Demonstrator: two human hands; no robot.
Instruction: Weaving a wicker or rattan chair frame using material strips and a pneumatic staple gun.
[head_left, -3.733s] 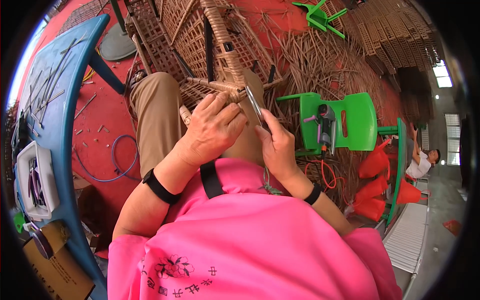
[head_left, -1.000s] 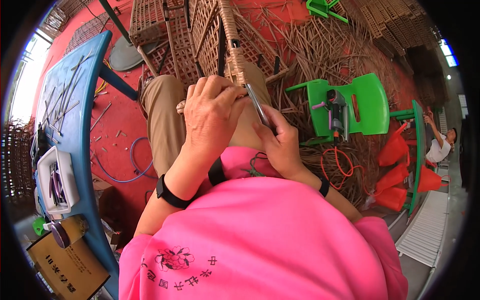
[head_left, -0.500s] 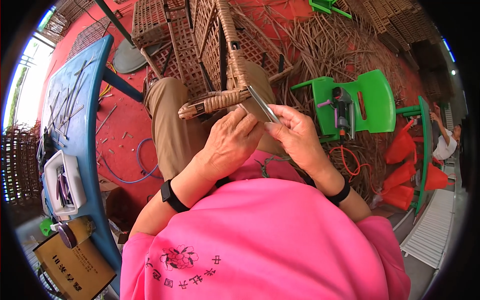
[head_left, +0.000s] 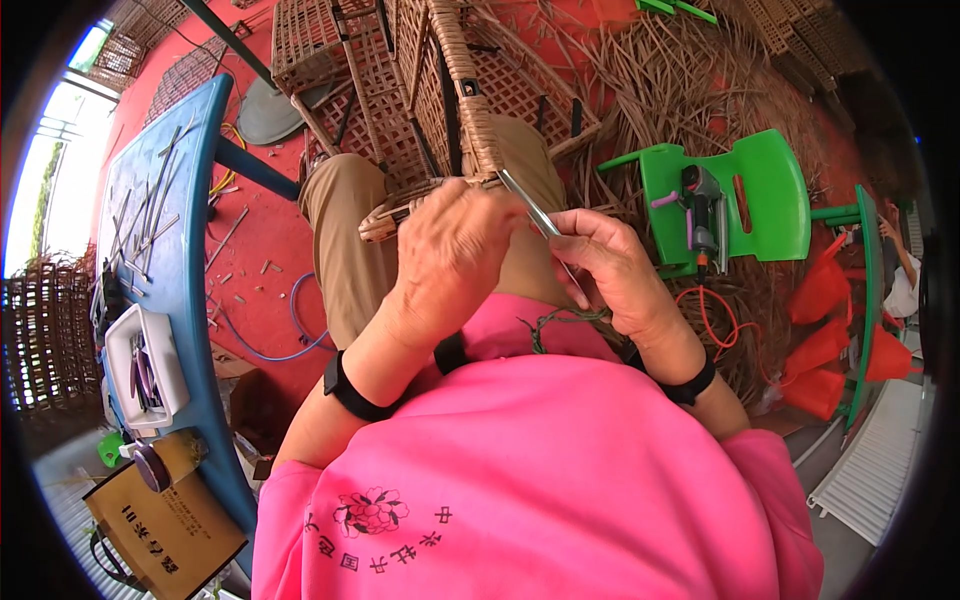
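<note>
A woven wicker frame (head_left: 481,130) with a wrapped rim stands between my knees, its lower corner facing me. Curled fingers of my left hand (head_left: 450,245) are closed close to that corner and cover part of it; whatever they grip is hidden. From the corner a narrow, silvery, blade-like strip (head_left: 530,204) slants down to the right. My right hand (head_left: 612,262) pinches its lower end between thumb and fingers. I cannot tell whether it is a tool or a strip of material.
On the left, a blue table (head_left: 200,300) bears thin sticks, a white tray (head_left: 178,385) of tools and a jar. A green chair (head_left: 775,190) at right carries a power tool (head_left: 700,215) with an orange cord. Dry strips (head_left: 650,90) litter the red floor behind.
My left hand has risen toward the frame's corner and its fingers have curled in. My right hand has shifted slightly right and down, still pinching the silvery strip.
</note>
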